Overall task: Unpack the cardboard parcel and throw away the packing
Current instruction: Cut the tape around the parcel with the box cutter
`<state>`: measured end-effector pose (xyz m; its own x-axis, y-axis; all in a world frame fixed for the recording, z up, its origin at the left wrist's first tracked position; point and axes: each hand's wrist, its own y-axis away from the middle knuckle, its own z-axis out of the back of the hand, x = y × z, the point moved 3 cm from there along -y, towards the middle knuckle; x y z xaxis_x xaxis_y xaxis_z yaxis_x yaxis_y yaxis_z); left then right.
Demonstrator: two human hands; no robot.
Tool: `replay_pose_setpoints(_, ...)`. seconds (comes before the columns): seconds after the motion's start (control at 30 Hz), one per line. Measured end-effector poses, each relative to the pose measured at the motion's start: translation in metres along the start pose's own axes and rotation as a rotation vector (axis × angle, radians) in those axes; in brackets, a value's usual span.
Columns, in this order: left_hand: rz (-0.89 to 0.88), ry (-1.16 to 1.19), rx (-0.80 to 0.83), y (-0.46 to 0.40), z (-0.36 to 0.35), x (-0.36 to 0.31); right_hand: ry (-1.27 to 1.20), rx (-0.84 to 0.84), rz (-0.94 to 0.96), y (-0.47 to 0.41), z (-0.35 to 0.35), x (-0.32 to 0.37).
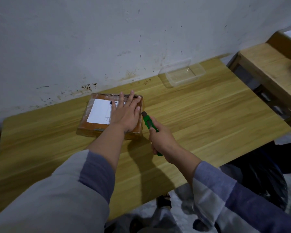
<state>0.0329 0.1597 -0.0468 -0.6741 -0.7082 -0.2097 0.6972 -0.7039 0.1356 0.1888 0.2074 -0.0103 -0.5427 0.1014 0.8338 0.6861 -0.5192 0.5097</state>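
A flat cardboard parcel [91, 122], wrapped in clear tape and bearing a white label, lies on the wooden table [200, 115] near the wall. My left hand [127, 115] presses flat on its right half, fingers spread. My right hand [163, 140] grips a green utility knife [148, 122]. The knife's blade tip sits at the parcel's right edge, just beside my left thumb.
A clear plastic container [183, 74] stands at the table's back right by the wall. A second wooden table [267, 69] with a cardboard box [286, 42] is at the far right. A black bag [265, 179] sits on the floor to the right.
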Motion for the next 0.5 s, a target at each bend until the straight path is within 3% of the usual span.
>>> replay_pose_setpoints(0.5,-0.01,0.001,0.003,0.006,0.001,-0.003,0.079,-0.036,0.035,0.017,-0.007,-0.022)
